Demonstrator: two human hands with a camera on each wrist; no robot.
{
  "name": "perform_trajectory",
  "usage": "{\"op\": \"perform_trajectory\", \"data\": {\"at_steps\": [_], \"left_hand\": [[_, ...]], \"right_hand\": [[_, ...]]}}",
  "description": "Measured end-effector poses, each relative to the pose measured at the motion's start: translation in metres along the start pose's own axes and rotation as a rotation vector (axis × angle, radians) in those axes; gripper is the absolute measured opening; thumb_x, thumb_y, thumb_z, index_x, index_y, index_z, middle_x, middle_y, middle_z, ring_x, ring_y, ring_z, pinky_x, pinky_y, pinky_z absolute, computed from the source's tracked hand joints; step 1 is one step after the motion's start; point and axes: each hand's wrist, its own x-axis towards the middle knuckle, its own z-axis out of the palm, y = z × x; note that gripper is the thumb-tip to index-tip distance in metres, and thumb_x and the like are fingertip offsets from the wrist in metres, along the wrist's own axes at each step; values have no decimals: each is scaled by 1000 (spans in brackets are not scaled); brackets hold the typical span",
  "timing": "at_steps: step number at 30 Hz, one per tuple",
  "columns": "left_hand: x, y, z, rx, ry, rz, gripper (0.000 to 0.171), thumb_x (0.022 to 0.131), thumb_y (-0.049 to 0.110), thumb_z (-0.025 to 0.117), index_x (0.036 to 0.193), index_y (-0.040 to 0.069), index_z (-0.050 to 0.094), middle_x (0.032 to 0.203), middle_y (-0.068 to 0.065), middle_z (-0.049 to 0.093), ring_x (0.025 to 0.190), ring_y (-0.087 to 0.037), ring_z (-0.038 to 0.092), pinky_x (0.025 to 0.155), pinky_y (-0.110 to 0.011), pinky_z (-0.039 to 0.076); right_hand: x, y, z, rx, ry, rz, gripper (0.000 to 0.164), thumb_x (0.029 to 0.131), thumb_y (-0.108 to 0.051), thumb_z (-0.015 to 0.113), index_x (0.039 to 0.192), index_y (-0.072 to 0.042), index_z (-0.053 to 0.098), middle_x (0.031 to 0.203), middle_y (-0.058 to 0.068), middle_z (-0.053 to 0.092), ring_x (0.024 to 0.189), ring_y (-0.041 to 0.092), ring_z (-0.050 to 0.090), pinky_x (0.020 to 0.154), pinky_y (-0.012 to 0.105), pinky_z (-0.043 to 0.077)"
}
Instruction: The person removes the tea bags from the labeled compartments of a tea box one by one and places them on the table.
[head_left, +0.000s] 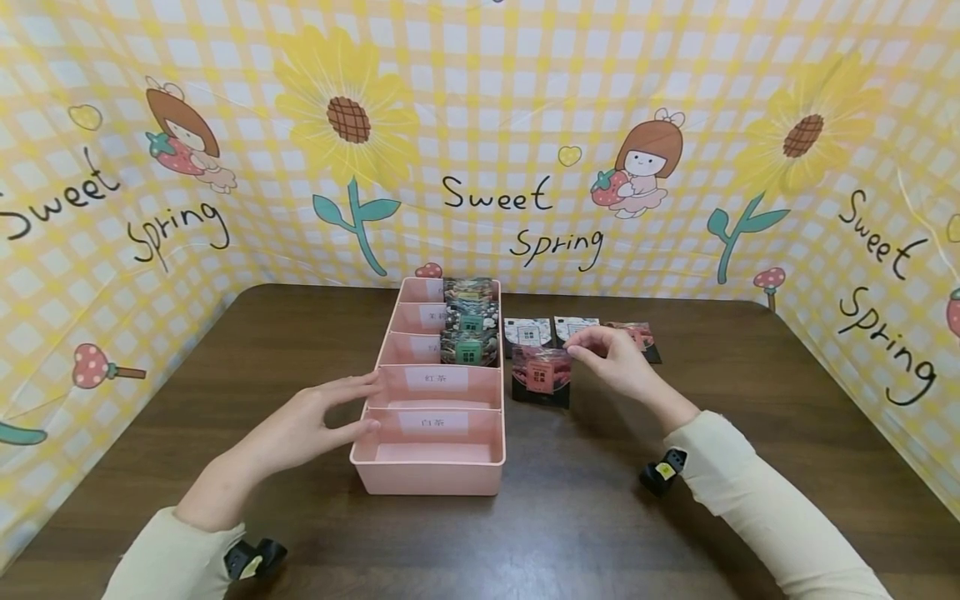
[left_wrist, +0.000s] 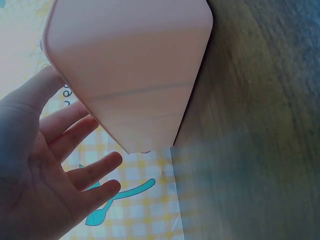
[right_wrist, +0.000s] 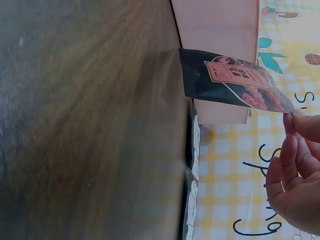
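Observation:
A pink divided box point(head_left: 427, 477) stands on the table, with white labels on its dividers. My left hand point(head_left: 300, 429) is at its left rim, the fingers spread and loosely bent, with thumb and fingertips at the edge. In the left wrist view, the hand point(left_wrist: 60, 150) lies alongside the box wall point(left_wrist: 135, 65). Between thumb and fingertip my right hand point(head_left: 618, 362) pinches the top corner of a red-and-black tea sachet point(head_left: 542, 377). It hangs upright just right of the box. The right wrist view shows the sachet point(right_wrist: 235, 82) gripped by one corner.
Green-and-black tea sachets point(head_left: 469, 347) stand in the box's rear compartments. Behind the held sachet lie two white-patterned sachets point(head_left: 527, 333) and another red one point(head_left: 641, 335), partly covered by my right hand. A yellow checked cloth point(head_left: 480, 125) rises behind the brown table point(head_left: 585, 517).

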Motion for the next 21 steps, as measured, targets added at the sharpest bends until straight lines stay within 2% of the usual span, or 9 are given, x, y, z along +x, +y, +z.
{"op": "perform_trajectory", "data": {"at_steps": [11, 21], "left_hand": [[0, 1, -1, 3, 2, 4, 47, 87, 36, 64, 124, 9, 60, 138, -7, 53, 128, -31, 48, 102, -50, 40], [-1, 2, -2, -9, 5, 3, 48, 87, 36, 65, 126, 9, 59, 137, -7, 54, 128, -31, 48, 101, -50, 40]], "right_hand": [[9, 8, 5, -22, -14, 33, 14, 90, -11, 61, 96, 0, 67, 91, 16, 67, 69, 5, 53, 61, 19, 44], [18, 14, 13, -41, -33, 2, 11, 89, -6, 62, 93, 3, 66, 87, 18, 66, 67, 9, 49, 60, 19, 43]]}}
